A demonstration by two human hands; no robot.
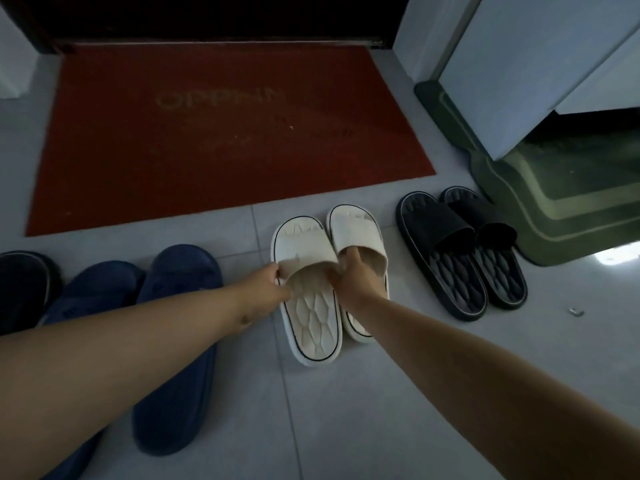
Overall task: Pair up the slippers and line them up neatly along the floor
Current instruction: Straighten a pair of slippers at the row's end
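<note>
Two cream slippers lie side by side on the tiled floor, toes pointing toward the mat. My left hand [268,284] pinches the strap edge of the left cream slipper [313,327]. The right cream slipper [355,230] sits a little farther forward, and my right hand [356,275] has its fingers tucked under that slipper's strap. A black pair [460,251] stands together to the right. Two navy slippers [176,341] lie at the left, partly hidden by my left forearm. One dark slipper [24,285] shows at the far left edge.
A red doormat [221,133] covers the floor ahead, before a dark doorway. A green mat [554,209] lies under a white cabinet [540,64] at the right. A small bit of debris [576,311] rests on the tiles at the right.
</note>
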